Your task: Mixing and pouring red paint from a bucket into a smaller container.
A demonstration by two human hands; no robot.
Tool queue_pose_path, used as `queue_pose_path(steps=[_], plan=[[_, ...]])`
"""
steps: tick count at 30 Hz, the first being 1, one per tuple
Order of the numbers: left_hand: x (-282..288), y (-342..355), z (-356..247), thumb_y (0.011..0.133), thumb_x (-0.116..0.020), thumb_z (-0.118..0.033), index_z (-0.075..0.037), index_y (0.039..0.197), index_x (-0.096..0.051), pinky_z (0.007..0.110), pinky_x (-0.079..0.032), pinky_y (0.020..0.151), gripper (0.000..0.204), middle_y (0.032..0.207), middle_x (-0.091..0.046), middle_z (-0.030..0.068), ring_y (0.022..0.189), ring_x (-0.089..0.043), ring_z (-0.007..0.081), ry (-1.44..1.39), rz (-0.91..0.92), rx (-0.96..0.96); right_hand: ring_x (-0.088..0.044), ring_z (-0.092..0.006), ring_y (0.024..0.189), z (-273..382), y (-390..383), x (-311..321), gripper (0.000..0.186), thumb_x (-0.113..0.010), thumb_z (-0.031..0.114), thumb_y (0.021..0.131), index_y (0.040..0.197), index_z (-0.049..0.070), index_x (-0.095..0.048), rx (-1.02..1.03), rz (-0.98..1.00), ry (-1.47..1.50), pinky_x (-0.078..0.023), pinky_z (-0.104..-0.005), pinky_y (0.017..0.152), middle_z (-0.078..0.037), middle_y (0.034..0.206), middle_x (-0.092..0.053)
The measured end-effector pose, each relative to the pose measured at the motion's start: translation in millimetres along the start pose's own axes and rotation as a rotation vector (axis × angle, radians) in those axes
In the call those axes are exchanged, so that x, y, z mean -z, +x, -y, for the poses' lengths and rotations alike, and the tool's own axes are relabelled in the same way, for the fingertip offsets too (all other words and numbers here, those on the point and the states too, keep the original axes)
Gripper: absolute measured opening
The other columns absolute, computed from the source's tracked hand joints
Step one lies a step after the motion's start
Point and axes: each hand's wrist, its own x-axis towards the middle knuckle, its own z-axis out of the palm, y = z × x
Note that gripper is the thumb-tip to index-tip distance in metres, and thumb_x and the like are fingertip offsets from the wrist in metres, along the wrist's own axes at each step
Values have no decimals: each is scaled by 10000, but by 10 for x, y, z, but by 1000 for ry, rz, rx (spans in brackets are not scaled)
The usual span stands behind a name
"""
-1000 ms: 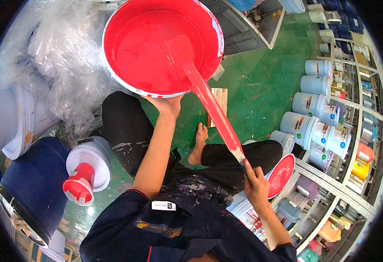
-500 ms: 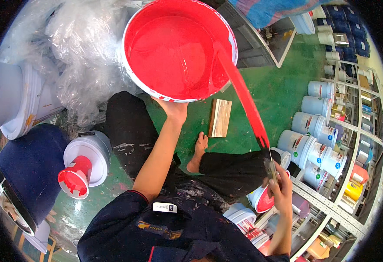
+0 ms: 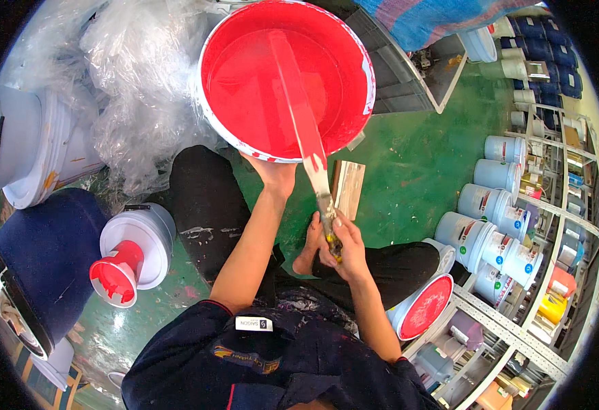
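Note:
A white bucket [image 3: 201,96] of red paint [image 3: 244,102] is tipped so that I look straight into it. Its near underside rests on my left hand [image 3: 272,175], whose fingers are hidden beneath it. My right hand [image 3: 344,247] is wrapped around the handle of a long flat spatula [image 3: 299,113]. The blade is coated in red paint and reaches over the near rim across the bucket's opening. Bare pale metal shows near its handle. Behind the spatula's handle, a wooden block [image 3: 349,190] lies on the floor.
At left, a small red-stained paint pot [image 3: 117,273] sits on a lidded white bucket [image 3: 157,236], next to a dark blue drum [image 3: 46,253]. Clear plastic sheeting [image 3: 142,82] is heaped beyond. Several white buckets [image 3: 463,232] and metal shelving [image 3: 511,328] stand at right, with a red-topped bucket [image 3: 426,307] closer.
My right hand has swung left and inward with the spatula. The blade has moved from the bucket's right side to across its middle. My left hand and the bucket have barely shifted.

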Motion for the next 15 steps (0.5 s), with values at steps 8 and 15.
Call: queue_pose_path(steps=[8, 15], plan=[[141, 58, -5, 686, -266, -821, -147, 1301, -367, 447, -386, 945, 918, 1293, -442, 83, 1153, -440, 279, -14, -100, 89, -337, -103, 362, -381, -591, 290, 447, -387, 323, 932, 1282, 47, -343, -70, -7, -67, -294, -219, 351, -59, 536, -423], [3, -21, -71, 700, -221, -820, -233, 1328, -319, 432, -331, 960, 865, 1348, -348, -17, 1224, -340, 217, 66, -36, 152, -391, -87, 426, -634, -1368, 511, 463, -406, 300, 926, 1299, 29, -355, -169, -94, -53, -288, -209, 367, -59, 593, -476]])
